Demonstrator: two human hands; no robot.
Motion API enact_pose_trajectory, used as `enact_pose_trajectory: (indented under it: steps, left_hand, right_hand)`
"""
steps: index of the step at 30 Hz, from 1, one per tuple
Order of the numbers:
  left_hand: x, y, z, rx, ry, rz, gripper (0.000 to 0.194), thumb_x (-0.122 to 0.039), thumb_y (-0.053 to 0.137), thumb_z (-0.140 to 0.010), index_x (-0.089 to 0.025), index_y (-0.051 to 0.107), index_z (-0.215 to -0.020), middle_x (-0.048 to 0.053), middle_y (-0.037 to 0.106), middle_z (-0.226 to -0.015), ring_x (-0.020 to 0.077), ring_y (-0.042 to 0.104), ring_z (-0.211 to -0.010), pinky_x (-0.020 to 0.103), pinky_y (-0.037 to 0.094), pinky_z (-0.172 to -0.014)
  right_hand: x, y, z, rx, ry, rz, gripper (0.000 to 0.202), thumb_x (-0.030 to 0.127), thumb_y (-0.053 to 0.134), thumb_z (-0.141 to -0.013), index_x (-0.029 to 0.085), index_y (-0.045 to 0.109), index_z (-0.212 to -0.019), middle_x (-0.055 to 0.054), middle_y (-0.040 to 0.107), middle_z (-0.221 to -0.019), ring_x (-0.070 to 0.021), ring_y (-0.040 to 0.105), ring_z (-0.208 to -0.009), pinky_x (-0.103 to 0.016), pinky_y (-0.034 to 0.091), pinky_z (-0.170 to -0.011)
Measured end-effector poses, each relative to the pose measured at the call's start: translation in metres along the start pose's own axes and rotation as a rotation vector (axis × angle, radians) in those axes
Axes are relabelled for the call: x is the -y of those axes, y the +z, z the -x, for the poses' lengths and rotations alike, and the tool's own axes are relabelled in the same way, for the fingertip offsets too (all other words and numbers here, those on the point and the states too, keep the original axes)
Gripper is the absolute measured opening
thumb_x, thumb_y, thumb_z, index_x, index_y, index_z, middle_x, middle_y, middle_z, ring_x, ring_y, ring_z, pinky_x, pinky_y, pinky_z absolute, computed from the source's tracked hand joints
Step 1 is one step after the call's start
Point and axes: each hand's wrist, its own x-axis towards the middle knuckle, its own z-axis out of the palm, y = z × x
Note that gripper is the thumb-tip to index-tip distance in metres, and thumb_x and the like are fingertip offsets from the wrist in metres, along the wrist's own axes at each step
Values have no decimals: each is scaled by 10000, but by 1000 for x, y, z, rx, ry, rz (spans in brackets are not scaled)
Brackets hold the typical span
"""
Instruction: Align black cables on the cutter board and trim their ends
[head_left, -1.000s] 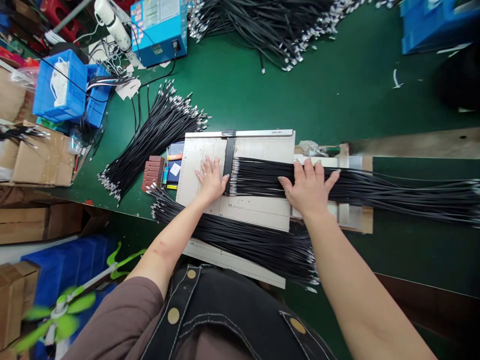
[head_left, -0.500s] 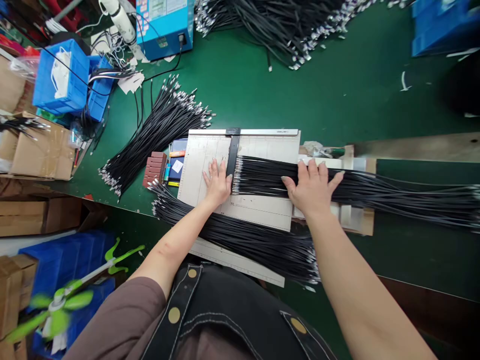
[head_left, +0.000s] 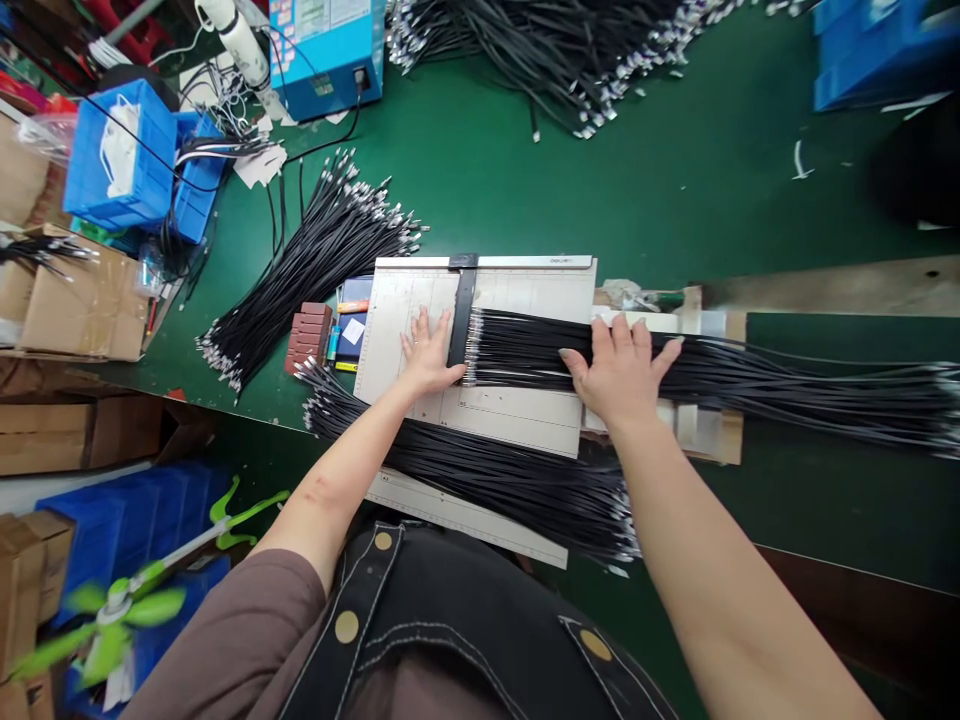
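A row of black cables (head_left: 525,345) lies side by side on a pale paper-trimmer board (head_left: 517,420), with the metal-tipped ends lined up against a black crossbar (head_left: 463,320). My right hand (head_left: 622,370) rests on the cables with its fingers spread, pressing them flat. On the board left of the crossbar is my left hand (head_left: 430,355), fingers stretched out, its thumb reaching to the bar's lower end near the cable tips. Nearer to me, a second bundle of black cables (head_left: 495,475) lies across the board's lower part.
To the left lies another cable bundle (head_left: 315,250), beside a brown ridged block (head_left: 308,338). A large cable heap (head_left: 555,50) and a blue machine (head_left: 328,60) are at the back. Blue bins (head_left: 120,155) stand far left, above a green fan (head_left: 112,610).
My left hand has shifted slightly left and its thumb now points out toward the crossbar's lower end. My right hand stays spread on the cables.
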Motion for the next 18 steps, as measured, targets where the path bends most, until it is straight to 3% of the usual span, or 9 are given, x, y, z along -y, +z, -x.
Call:
enact_pose_trajectory:
  steps: [6, 14, 18]
  left_hand:
    - [-1, 6, 9, 29, 39, -1, 1198, -553, 788, -695, -285, 73, -1618, 150, -126, -1695, 384, -94, -1550, 629, 19, -1206]
    - [0, 4, 13, 61, -20, 37, 1034, -405, 720, -778, -258, 127, -1613, 149, -72, -1701, 301, -47, -1567, 550, 28, -1234]
    - [-6, 4, 9, 15, -59, 67, 1023, -533, 695, -807, -243, 134, -1612, 162, -66, -1700, 322, -28, -1568, 577, 39, -1229]
  right_hand:
    - [-1, 1, 0, -27, -16, -29, 682, 484, 292, -994, 62, 397, -1519, -252, 344, -1577, -400, 219, -1461, -715, 104, -1134]
    - [-2, 2, 0, -14, -20, -28, 699, 496, 278, -995, 43, 401, -1512, -255, 332, -1582, -401, 219, -1455, -704, 98, -1133]
    - [-1, 2, -1, 1, -7, -24, 708, 503, 278, -993, 37, 398, -1512, -242, 320, -1591, -396, 211, -1464, -695, 81, -1144]
